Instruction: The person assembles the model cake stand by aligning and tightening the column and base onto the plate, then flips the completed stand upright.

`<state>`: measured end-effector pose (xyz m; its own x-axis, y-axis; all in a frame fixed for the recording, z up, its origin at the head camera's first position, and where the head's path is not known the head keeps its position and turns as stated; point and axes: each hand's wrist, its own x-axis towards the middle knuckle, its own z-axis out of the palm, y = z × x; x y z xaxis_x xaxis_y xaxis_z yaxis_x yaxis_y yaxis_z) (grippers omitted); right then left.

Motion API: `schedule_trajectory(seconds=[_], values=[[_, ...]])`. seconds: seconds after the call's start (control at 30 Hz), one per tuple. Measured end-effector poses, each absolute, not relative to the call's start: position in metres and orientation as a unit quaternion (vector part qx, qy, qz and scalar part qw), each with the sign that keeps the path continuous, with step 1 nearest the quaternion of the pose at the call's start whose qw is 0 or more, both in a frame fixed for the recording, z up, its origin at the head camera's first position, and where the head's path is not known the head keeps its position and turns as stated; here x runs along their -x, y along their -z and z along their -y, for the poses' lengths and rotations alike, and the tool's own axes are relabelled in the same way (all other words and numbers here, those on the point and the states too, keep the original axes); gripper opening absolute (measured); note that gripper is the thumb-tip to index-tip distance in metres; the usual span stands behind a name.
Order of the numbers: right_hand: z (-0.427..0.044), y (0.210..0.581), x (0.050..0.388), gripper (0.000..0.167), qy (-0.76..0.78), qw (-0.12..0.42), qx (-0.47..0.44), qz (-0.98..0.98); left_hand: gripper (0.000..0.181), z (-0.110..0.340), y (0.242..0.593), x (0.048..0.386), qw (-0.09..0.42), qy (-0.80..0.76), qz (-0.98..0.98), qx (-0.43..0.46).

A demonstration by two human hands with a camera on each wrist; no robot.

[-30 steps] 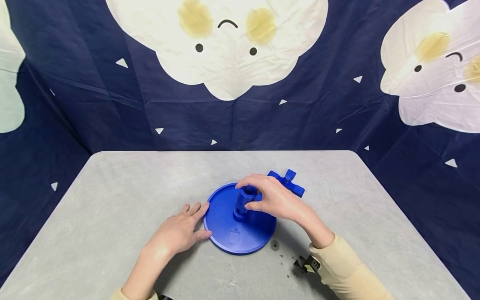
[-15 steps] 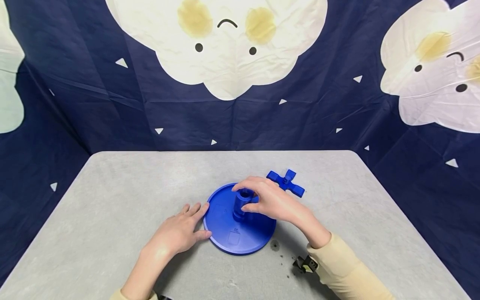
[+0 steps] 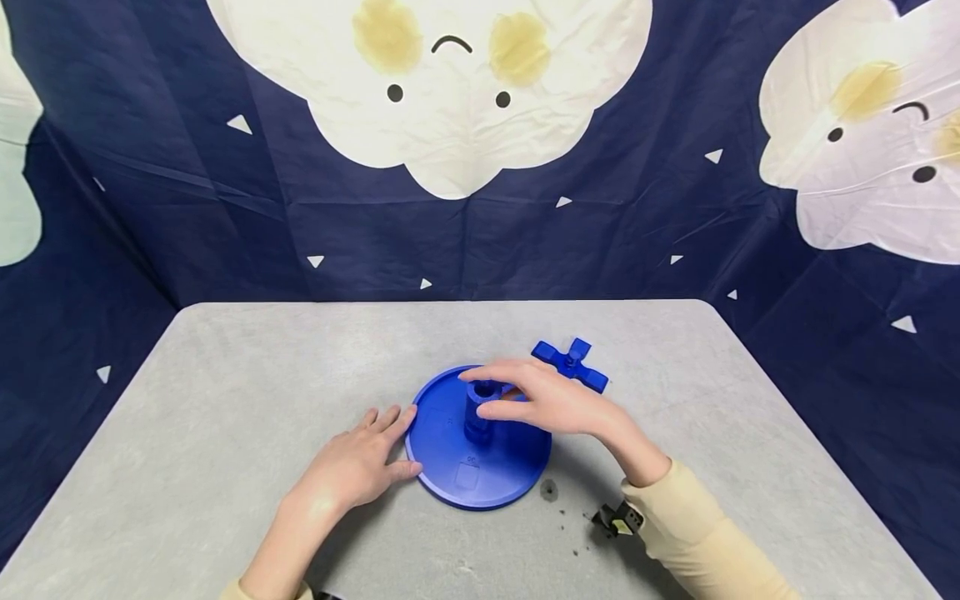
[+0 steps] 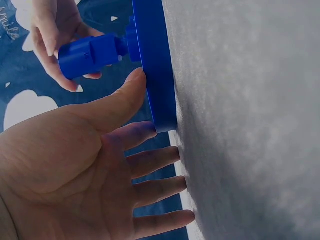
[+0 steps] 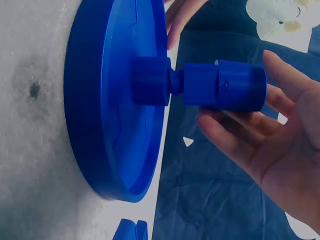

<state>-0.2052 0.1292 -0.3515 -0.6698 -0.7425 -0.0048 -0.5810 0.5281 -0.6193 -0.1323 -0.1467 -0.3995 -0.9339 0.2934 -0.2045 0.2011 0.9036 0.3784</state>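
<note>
A round blue plate [image 3: 450, 475] with a raised rim lies on the table. On its central socket [image 5: 150, 81] stands a blue hollow post [image 5: 225, 86], joined by a narrow neck and nearly upright. My right hand [image 3: 558, 398] surrounds the post's upper part loosely, its fingers fairly straight; whether they still touch it is hard to tell. In the left wrist view, my left hand [image 4: 75, 165] has its fingers spread, thumb against the plate's edge and other fingertips on the tabletop. Behind the right hand lies a blue cross-shaped piece [image 3: 573, 362], partly hidden.
The grey table [image 3: 262, 375] has rounded far corners. A dark blue cloth [image 3: 360, 233] with white cloud prints hangs behind and beside it. Dark specks and a round stain [image 3: 549, 490] mark the surface near the right forearm, which carries a small black device [image 3: 618, 520].
The post has tipped slightly left to stand straighter over the plate's middle. My right hand shifted left with it, and its fingers have straightened. The left hand stays at the rim.
</note>
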Motion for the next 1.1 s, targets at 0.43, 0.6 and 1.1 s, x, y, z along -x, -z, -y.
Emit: schedule_trajectory(seconds=[0.43, 0.6, 1.1], values=[[-0.135, 0.359, 0.209, 0.039, 0.350, 0.134, 0.358, -0.855, 0.078, 0.148, 0.400, 0.132, 0.125, -0.179, -0.966, -0.136], [-0.131, 0.364, 0.208, 0.039, 0.358, 0.121, 0.334, -0.863, 0.078, 0.147, 0.400, 0.132, 0.127, -0.177, -0.967, -0.135], [-0.135, 0.370, 0.206, 0.046, 0.410, 0.164, 0.344, -0.829, 0.077, 0.148, 0.399, 0.131, 0.121, -0.179, -0.967, -0.137]])
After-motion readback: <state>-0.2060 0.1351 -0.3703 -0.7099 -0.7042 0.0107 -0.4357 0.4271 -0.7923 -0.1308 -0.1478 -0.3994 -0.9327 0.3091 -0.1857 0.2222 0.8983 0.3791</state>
